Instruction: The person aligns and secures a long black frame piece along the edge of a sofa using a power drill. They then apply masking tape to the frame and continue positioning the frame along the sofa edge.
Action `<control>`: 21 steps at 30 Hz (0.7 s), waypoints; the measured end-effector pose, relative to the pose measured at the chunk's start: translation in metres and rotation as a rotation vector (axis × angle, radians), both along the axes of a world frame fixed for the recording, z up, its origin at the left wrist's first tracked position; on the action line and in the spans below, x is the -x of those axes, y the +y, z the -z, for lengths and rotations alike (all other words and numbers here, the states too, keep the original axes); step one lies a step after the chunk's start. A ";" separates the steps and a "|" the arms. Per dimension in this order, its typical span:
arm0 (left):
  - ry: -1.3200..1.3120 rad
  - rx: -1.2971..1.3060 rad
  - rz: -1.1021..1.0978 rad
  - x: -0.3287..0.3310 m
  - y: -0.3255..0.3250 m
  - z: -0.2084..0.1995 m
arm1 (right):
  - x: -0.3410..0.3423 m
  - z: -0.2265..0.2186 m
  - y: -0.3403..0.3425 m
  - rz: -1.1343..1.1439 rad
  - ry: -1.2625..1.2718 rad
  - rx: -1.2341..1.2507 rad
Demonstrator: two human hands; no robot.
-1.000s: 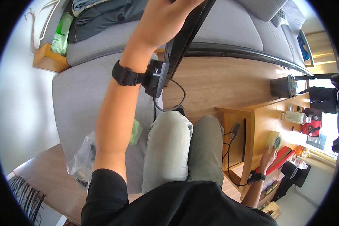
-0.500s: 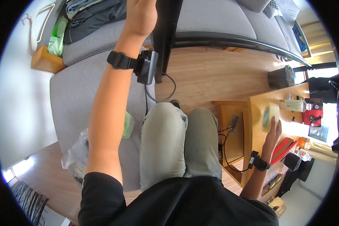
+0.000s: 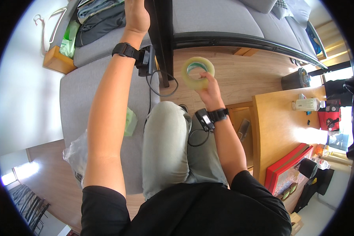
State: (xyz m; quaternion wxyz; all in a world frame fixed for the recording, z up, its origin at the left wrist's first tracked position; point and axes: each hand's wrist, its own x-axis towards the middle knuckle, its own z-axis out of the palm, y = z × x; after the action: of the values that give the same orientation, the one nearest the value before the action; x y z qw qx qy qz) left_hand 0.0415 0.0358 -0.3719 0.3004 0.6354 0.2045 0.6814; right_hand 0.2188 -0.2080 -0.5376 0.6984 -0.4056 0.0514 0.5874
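Gripping a packing-tape roll (image 3: pixel 187 76) in our right hand (image 3: pixel 210 93), we're holding our left hand (image 3: pixel 137 17) outstretched, its grip unclear.

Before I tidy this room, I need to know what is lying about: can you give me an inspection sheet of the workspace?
Surface: desk at right, bearing a bottle and a flat red-edged box.
Job's things: tape roll, held up off the desk.
Clutter: clear bag and green plastic on the grey seat; clothes piled beyond.
Hands: right hand grips the tape roll by its near rim; left hand, cut off by the top edge, is beside a black post; whether it holds anything cannot be told.
Cables: one black cable loops by the left wrist, a second cable by the right.
Surroundings: grey sofa, dark bin, wooden floor.
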 end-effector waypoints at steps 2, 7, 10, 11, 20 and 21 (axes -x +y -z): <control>-0.019 0.002 -0.023 -0.003 -0.004 -0.006 | -0.003 0.032 0.014 0.046 0.053 0.095; 0.109 0.028 0.001 -0.003 -0.033 -0.033 | -0.013 0.109 0.021 0.098 0.125 0.146; 0.111 0.180 0.033 -0.008 -0.050 -0.047 | -0.022 0.165 0.007 0.053 -0.015 0.091; 0.095 0.120 0.037 -0.009 -0.053 -0.051 | -0.025 0.185 0.004 -0.010 -0.231 0.083; 0.102 -0.037 -0.038 -0.009 -0.043 -0.041 | -0.020 0.191 -0.033 -0.221 -0.232 0.406; 0.113 -0.064 -0.041 -0.008 -0.040 -0.041 | -0.015 0.168 -0.024 -0.508 -0.797 0.426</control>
State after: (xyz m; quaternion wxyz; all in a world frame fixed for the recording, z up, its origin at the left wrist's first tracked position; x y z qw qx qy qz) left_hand 0.0491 -0.0045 -0.3314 0.2538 0.6777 0.2122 0.6567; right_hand 0.2334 -0.2322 -0.7058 0.4010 -0.7307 -0.2003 0.5149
